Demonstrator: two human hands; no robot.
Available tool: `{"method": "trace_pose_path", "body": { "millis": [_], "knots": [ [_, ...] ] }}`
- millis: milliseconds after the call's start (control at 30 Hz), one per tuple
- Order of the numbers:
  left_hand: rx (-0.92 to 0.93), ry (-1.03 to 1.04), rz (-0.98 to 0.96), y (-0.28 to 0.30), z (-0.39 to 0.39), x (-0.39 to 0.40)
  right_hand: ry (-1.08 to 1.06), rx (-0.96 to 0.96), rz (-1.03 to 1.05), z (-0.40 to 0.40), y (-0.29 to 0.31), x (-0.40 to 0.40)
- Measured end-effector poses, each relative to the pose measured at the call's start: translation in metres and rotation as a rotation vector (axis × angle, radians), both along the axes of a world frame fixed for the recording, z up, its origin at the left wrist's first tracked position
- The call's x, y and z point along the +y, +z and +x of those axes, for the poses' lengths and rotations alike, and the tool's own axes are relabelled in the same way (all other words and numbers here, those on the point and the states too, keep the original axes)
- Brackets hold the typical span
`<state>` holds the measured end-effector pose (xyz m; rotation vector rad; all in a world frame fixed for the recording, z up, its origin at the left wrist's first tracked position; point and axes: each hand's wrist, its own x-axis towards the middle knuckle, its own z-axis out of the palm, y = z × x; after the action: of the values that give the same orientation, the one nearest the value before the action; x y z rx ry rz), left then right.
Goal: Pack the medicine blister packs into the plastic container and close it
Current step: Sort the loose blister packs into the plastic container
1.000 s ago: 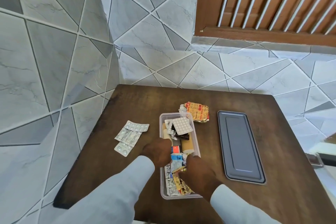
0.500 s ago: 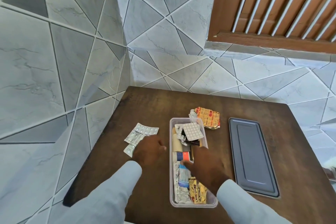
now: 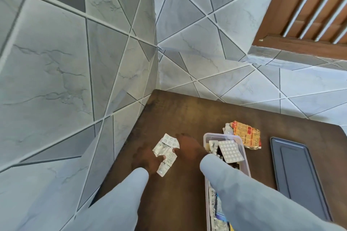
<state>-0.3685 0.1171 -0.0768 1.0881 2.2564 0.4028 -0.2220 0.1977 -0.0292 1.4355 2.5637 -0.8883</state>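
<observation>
A clear plastic container (image 3: 246,163) stands open on the brown table (image 3: 187,110), holding several blister packs, with a white one (image 3: 230,151) on top. My right sleeve hides its near half. To its left lie a few silver blister packs (image 3: 166,149) on the table. My left hand (image 3: 147,159) rests on their near left side with the thumb over them. From the right, my right hand (image 3: 187,148) reaches across and its fingertips touch their right edge. Both hands are blurred. An orange blister pack (image 3: 246,135) lies behind the container.
The grey lid (image 3: 296,174) lies flat to the right of the container. Tiled walls meet in a corner close behind the table's far and left edges. A wooden slatted shutter (image 3: 309,9) is at the upper right.
My right hand left the container and crossed left to the silver packs. My left hand slid onto those packs. The view swung left.
</observation>
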Motion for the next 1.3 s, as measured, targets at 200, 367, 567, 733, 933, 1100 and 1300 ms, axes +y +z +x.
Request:
{"method": "trace_pose_path", "body": {
  "millis": [200,367,567,733,933,1100,1300],
  "knots": [
    [0.085,-0.105,-0.027,-0.013,-0.013,0.018,0.019,-0.240,-0.042,-0.020,-0.037,0.023],
    [0.087,-0.126,-0.072,-0.017,-0.019,0.024,-0.080,-0.226,-0.013,-0.021,-0.045,0.022],
    [0.079,-0.119,-0.102,-0.016,-0.017,0.029,-0.313,-0.029,-0.135,-0.022,-0.052,0.003],
    [0.033,-0.079,-0.085,-0.015,-0.013,0.026,-0.509,0.034,-0.256,-0.020,-0.062,-0.008],
    [-0.094,-0.022,0.015,-0.017,-0.012,0.014,-0.761,0.334,-0.517,-0.019,-0.057,-0.007],
    [-0.107,0.076,0.046,-0.018,-0.012,0.002,-0.836,0.629,-0.593,-0.010,-0.029,0.006],
    [-0.048,-0.055,0.005,-0.018,0.012,0.000,-0.870,0.791,-0.503,0.023,0.002,0.013]
  ]
}}
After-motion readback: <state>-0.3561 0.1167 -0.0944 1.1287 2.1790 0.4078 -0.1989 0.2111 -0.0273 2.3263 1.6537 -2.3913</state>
